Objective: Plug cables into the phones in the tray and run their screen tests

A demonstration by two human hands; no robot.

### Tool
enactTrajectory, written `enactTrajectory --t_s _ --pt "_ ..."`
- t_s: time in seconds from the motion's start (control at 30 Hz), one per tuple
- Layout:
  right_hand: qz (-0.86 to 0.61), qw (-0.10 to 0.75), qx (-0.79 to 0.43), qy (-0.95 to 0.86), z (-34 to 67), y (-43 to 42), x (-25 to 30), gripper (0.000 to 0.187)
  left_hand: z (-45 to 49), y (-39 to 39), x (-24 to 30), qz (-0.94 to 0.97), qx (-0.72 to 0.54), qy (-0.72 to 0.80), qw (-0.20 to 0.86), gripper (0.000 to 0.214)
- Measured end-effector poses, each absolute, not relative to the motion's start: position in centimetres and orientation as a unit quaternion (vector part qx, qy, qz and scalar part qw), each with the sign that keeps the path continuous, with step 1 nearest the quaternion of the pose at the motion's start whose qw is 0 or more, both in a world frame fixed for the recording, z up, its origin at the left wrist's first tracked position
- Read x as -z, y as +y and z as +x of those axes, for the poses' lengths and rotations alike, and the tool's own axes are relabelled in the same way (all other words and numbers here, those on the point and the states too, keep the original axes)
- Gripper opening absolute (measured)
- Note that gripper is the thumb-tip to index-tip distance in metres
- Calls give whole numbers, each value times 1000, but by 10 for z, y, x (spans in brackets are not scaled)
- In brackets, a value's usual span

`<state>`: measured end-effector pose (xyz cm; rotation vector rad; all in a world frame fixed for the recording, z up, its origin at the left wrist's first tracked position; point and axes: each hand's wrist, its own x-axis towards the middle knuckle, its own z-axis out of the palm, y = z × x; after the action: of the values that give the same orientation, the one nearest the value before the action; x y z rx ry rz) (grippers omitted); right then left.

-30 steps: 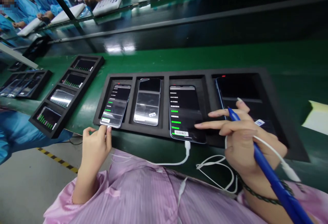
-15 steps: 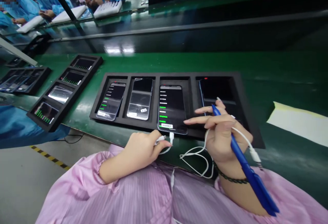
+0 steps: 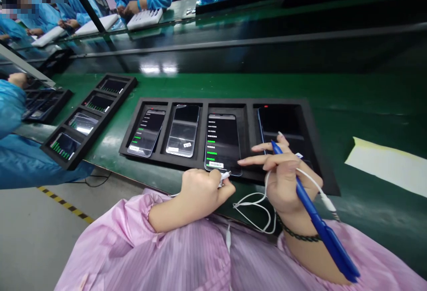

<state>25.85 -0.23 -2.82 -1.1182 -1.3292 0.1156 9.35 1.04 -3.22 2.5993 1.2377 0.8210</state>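
My left hand (image 3: 207, 191) is closed on a white cable plug (image 3: 225, 176), its metal tip just below the bottom edge of a phone (image 3: 223, 144) with a lit list in white and green. That phone sits tilted over the lower rim of a black tray (image 3: 250, 140). My right hand (image 3: 287, 175) grips a blue pen (image 3: 320, 226) and has a white cable (image 3: 312, 176) running through it. One fingertip reaches the lit phone's right edge; whether it touches cannot be made out. Behind the right hand lies a dark-screened phone (image 3: 283, 124), partly covered.
In the same tray lie a lit phone (image 3: 147, 133) and a dark phone (image 3: 183, 129). A second phone tray (image 3: 90, 124) stands left, beside a co-worker's blue sleeve (image 3: 11, 109). Paper (image 3: 387, 164) lies right. Cable loops (image 3: 256, 211) hang near the table edge.
My left hand has moved right; the plug that stood at the phone's bottom edge is now away from it, in my fingers. A co-worker's arm has come in at left. My right hand barely moved.
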Motion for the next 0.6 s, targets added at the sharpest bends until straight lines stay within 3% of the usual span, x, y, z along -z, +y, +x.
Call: enactTrajectory --t_s 0.1,0.2,0.3,0.37,0.43,0.5,0.6 --pt "-481 653 -49 -583 258 -1 31 38 88 9 25 863 -223 425 158 24" --pt "-450 686 -27 -571 258 -2 34 38 72 5 8 838 -170 346 387 27" --pt "-432 639 26 -636 253 -8 30 38 53 3 -4 698 -263 293 599 39" --pt "-406 567 64 -713 245 -13 21 30 42 3 -6 640 -388 295 594 50" --pt "-388 512 81 -762 233 -17 8 26 34 3 -5 669 -458 285 512 62" --pt "-395 466 87 -787 218 -18 -5 29 28 2 -2 722 -448 280 447 65" --pt "-399 416 113 -809 200 -17 -14 29 24 -1 6 739 -436 277 432 62"
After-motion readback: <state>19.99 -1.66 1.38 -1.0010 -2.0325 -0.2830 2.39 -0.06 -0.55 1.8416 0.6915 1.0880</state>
